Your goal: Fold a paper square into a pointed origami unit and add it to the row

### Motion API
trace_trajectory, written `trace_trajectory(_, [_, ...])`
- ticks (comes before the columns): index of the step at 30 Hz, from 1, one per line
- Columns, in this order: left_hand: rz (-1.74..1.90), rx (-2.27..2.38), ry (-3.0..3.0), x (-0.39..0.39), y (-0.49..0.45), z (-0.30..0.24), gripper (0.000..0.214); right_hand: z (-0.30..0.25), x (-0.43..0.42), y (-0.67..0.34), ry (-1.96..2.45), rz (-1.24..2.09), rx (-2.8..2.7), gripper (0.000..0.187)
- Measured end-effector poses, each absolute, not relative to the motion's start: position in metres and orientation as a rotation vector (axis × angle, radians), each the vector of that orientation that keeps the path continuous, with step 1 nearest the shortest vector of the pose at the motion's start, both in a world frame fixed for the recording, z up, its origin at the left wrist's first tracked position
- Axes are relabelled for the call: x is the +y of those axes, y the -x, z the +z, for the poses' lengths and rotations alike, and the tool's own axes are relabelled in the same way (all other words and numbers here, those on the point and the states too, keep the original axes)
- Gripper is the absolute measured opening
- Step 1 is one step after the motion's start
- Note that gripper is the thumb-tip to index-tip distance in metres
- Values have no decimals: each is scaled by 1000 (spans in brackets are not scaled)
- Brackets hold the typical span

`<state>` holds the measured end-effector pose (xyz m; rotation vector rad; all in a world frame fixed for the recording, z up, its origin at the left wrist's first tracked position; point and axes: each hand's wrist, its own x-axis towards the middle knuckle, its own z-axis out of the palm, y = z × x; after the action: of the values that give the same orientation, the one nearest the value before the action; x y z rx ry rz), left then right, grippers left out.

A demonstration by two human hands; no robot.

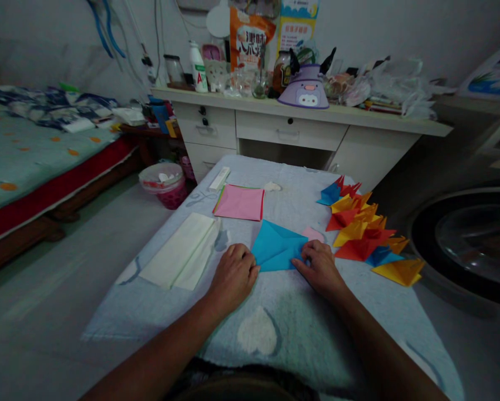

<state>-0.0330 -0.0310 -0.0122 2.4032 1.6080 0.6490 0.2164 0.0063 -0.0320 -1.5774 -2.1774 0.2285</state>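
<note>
A creased sheet of blue origami paper [278,245] lies in front of me on the cloth-covered table [291,312]. At its left corner, my left hand [236,273] is closed, pinching the edge between thumb and curled fingers. My right hand [320,264] grips the right side the same way, its fingers bent over the paper. Beyond it sits a stack of square paper with a pink sheet [239,201] on top. Folded paper pieces in red, yellow, orange and blue [364,242] stand in a row to the right.
Pale folded sheets [180,250] lie left of my left hand, with a small white box [219,179] farther back. A white cabinet [291,125] crowded with bottles and bags stands behind. A pink bin [170,192] is on the floor left; a washing machine [475,245] is right.
</note>
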Motion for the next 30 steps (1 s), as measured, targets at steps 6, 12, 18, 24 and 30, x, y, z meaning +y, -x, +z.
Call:
trace_trajectory(6, [642, 1686, -2412, -32, 30, -14, 5, -31, 6, -214, 1638, 193, -2161, 23])
trace_trajectory(12, [651, 1600, -2663, -37, 23, -15, 21, -34, 6, -212, 1646, 153, -2133, 22])
trace_trajectory(18, [542, 1140, -2863, -38, 17, -20, 21, -31, 4, -209, 1686, 156, -2117, 21])
trace_trajectory(24, [503, 1158, -2852, -42, 13, -27, 33, -26, 4, -208, 1793, 216, -2110, 20])
trace_trajectory(30, [429, 1214, -2823, -44, 10, -24, 42, -21, 3, -209, 1843, 262, -2087, 20])
